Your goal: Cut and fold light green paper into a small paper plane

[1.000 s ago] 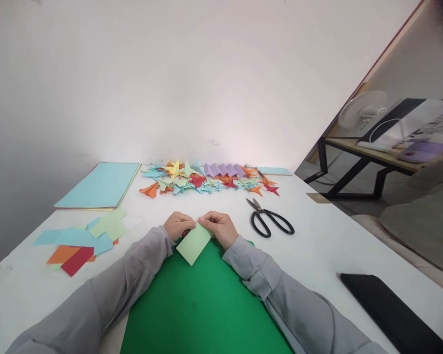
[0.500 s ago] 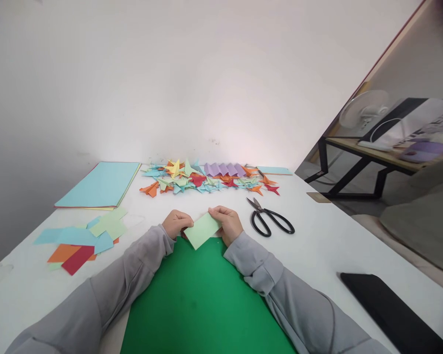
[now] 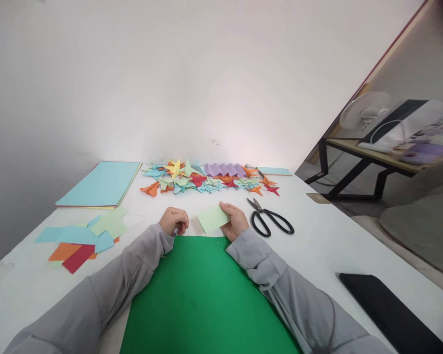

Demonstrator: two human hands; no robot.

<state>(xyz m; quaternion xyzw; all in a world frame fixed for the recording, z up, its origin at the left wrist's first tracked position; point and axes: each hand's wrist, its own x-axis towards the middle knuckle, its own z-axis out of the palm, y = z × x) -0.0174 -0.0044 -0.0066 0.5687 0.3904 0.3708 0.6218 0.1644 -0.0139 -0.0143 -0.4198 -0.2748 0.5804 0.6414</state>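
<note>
My right hand (image 3: 235, 221) pinches a small light green folded paper (image 3: 212, 218) by its right edge, just above the far edge of the green mat (image 3: 203, 300). My left hand (image 3: 174, 221) rests to the left of the paper with its fingers curled in and nothing in them, a small gap away from the paper. Black scissors (image 3: 269, 222) lie on the white table just right of my right hand.
A pile of folded coloured paper shapes (image 3: 206, 178) lies at the back. A stack of coloured sheets (image 3: 101, 184) is at the back left, loose paper scraps (image 3: 81, 237) at the left. A black flat object (image 3: 387, 309) sits at the near right.
My left hand has let go of the light green paper. My right hand has carried it away from me and to the right, off the green mat.
</note>
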